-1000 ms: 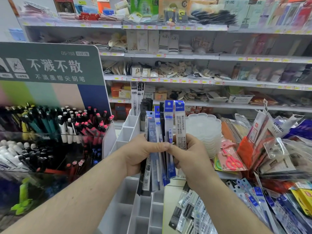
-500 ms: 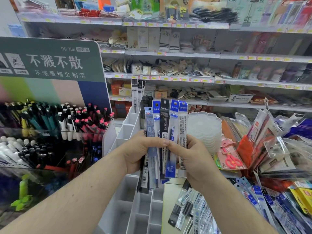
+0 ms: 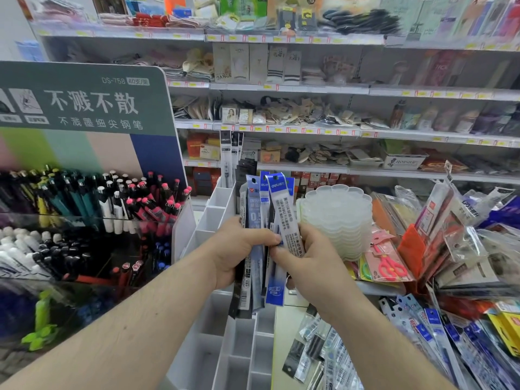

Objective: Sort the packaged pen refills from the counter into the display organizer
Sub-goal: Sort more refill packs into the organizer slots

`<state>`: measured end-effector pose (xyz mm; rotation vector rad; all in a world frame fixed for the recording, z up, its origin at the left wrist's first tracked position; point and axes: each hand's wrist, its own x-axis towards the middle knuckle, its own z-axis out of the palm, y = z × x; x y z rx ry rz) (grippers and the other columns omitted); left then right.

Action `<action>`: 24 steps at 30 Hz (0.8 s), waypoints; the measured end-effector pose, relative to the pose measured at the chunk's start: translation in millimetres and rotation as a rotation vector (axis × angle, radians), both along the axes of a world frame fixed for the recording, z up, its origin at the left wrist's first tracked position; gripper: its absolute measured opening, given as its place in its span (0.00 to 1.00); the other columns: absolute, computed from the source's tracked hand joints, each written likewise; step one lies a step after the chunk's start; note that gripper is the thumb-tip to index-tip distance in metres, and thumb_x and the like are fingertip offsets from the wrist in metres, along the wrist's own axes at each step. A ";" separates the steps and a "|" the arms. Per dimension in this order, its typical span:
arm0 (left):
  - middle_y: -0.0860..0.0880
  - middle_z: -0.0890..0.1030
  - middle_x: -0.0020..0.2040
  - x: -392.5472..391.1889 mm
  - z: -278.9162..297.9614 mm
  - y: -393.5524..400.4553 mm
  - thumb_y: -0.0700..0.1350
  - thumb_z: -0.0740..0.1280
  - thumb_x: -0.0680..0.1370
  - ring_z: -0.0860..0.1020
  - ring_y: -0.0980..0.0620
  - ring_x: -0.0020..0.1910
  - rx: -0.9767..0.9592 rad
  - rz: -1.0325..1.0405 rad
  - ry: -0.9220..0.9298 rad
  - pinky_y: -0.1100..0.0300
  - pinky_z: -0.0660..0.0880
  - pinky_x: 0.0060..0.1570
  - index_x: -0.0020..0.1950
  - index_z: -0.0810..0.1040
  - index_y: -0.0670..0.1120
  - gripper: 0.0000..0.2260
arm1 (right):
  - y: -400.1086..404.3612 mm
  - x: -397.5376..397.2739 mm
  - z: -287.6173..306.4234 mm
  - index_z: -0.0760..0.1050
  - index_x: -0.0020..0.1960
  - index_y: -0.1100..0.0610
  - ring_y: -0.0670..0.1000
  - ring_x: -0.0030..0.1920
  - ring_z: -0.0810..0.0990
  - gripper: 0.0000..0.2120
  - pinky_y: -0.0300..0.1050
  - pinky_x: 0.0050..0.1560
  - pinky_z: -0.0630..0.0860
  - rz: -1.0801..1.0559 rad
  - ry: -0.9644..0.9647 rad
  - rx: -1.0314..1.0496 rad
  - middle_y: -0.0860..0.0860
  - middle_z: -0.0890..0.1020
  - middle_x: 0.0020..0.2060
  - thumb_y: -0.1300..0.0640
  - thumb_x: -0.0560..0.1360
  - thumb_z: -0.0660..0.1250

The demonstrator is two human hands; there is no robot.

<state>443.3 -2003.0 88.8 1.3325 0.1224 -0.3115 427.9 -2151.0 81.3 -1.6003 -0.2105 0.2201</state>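
Two bare forearms meet at centre, both hands closed on one bundle of refill packs.

The left hand comes in from the lower left, its forearm bare and running diagonally up to the middle; the back of the hand faces the camera, the thumb lies across the front of the refill packs and the other fingers wrap behind them, out of sight. The right hand comes in from the lower right on a bare forearm, wrist slightly bent, its thumb and forefinger pinching the front pack just beside the left thumb. The two thumbs nearly touch. Both hands are raised to about the same height, knuckles turned outward.
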 end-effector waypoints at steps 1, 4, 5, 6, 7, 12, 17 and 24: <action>0.39 0.85 0.50 -0.1 0.0 -0.3 0.30 0.65 0.76 0.85 0.43 0.44 0.009 0.003 -0.004 0.50 0.82 0.41 0.57 0.80 0.39 0.12 | -0.5 0.4 -1.2 0.77 0.54 0.48 0.41 0.42 0.84 0.12 0.36 0.38 0.79 0.003 -0.004 -0.007 0.47 0.86 0.44 0.65 0.78 0.67; 0.39 0.85 0.50 0.3 -0.4 0.4 0.31 0.65 0.76 0.85 0.41 0.46 0.013 0.028 -0.013 0.46 0.81 0.46 0.58 0.79 0.40 0.13 | -2.2 -0.7 -0.1 0.77 0.56 0.50 0.44 0.36 0.83 0.10 0.37 0.33 0.76 0.002 0.019 0.004 0.47 0.85 0.39 0.63 0.79 0.66; 0.39 0.85 0.50 0.7 -0.8 0.7 0.31 0.65 0.76 0.84 0.41 0.46 0.009 0.043 -0.014 0.44 0.81 0.48 0.58 0.79 0.40 0.13 | -3.5 0.0 0.4 0.77 0.56 0.51 0.44 0.31 0.79 0.09 0.36 0.29 0.73 -0.021 0.035 0.023 0.47 0.83 0.36 0.62 0.80 0.65; 0.39 0.85 0.50 0.8 -0.8 1.0 0.31 0.65 0.75 0.84 0.40 0.46 0.002 0.059 -0.013 0.44 0.81 0.49 0.58 0.79 0.40 0.13 | -5.3 1.4 0.8 0.77 0.55 0.51 0.45 0.28 0.76 0.08 0.36 0.27 0.71 -0.067 0.061 0.048 0.48 0.82 0.33 0.62 0.81 0.63; 0.39 0.85 0.49 1.2 -1.1 1.2 0.31 0.65 0.75 0.84 0.40 0.45 -0.003 0.078 -0.012 0.43 0.80 0.50 0.58 0.79 0.40 0.13 | -8.1 4.0 -0.3 0.77 0.56 0.52 0.46 0.27 0.72 0.08 0.37 0.27 0.69 -0.121 0.093 0.080 0.49 0.80 0.31 0.61 0.82 0.62; 0.38 0.85 0.51 3.9 -2.6 1.3 0.30 0.66 0.75 0.84 0.39 0.48 0.036 0.147 -0.054 0.42 0.81 0.50 0.60 0.79 0.40 0.15 | -12.4 6.9 -0.5 0.79 0.55 0.60 0.47 0.27 0.69 0.22 0.41 0.32 0.65 -0.165 0.341 0.419 0.53 0.78 0.32 0.48 0.85 0.51; 0.37 0.85 0.50 4.4 -4.3 -0.7 0.29 0.70 0.73 0.85 0.39 0.47 0.079 0.131 -0.119 0.50 0.82 0.42 0.59 0.80 0.37 0.15 | 10.6 3.0 6.0 0.80 0.52 0.60 0.51 0.36 0.86 0.10 0.45 0.34 0.82 -0.133 0.294 0.340 0.56 0.86 0.37 0.64 0.82 0.60; 0.39 0.85 0.49 4.4 -4.2 0.2 0.29 0.69 0.72 0.85 0.43 0.45 0.071 0.076 -0.168 0.53 0.81 0.40 0.58 0.80 0.39 0.15 | 27.4 8.2 -1.8 0.79 0.48 0.57 0.60 0.51 0.85 0.04 0.62 0.54 0.81 -0.382 0.264 0.315 0.58 0.85 0.46 0.61 0.80 0.67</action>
